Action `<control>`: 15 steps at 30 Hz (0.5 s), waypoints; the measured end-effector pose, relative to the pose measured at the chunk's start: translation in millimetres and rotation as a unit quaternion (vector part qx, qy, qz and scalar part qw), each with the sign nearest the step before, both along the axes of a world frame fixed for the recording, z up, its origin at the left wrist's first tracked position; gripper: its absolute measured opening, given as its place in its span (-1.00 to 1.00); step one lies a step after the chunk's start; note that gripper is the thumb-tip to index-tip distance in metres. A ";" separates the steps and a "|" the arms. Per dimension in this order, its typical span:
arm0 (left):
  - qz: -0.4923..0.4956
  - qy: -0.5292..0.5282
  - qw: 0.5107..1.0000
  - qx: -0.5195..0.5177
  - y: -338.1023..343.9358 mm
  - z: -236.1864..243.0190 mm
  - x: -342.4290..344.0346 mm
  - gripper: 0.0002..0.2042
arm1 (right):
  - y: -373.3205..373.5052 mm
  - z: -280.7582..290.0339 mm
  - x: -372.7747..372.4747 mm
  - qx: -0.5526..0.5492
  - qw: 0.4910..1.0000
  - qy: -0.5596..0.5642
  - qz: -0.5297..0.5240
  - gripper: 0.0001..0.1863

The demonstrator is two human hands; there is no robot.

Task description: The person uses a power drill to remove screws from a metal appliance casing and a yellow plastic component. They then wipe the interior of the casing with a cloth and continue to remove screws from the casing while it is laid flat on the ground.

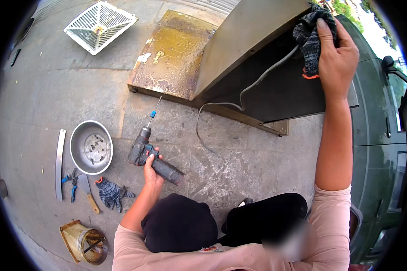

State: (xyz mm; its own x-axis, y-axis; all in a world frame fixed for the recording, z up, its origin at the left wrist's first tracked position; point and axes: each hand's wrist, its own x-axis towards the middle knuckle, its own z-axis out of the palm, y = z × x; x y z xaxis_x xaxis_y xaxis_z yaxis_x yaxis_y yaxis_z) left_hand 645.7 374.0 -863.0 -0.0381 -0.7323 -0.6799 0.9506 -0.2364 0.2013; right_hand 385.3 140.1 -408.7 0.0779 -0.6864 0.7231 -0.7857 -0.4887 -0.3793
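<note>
My left hand is wrapped round the grip of a black cordless drill. Its long, thin bit with a blue collar points at the near edge of a rusty, greasy metal housing; whether the tip touches it I cannot tell. Up at the far right, my right hand pinches a bunched dark grey knitted glove with an orange cuff, beside the top of the housing's tall part. A grey cable runs from near that glove across the dark panel to the ground.
Left of the drill stands a metal bowl with small dark bits inside. Around it lie a metal strip, blue-handled pliers, a scraper and another glove. Also there: a dirty container, a white grille, a green vehicle.
</note>
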 end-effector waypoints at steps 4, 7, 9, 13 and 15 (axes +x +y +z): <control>0.030 0.013 0.999 -0.025 -6.9 -2.3 1.3 -0.53 | -1.6 28.2 19.3 0.018 0.998 -0.039 0.049 -0.72; 0.042 -0.009 0.999 -0.021 -4.8 5.9 17.4 -0.53 | -12.7 16.4 28.1 0.053 0.996 0.006 0.074 -0.70; 0.027 -0.043 0.999 0.011 -2.9 13.6 23.8 -0.56 | -15.6 6.1 18.7 0.056 0.997 0.040 0.021 -0.69; 0.008 -0.029 1.000 0.001 -9.6 6.9 -2.6 -0.55 | -13.5 17.1 -0.2 -0.008 0.996 0.093 -0.008 -0.65; 0.015 -0.024 1.000 0.001 -7.3 8.7 5.5 -0.55 | -11.3 10.7 14.0 -0.003 0.990 0.113 -0.086 -0.64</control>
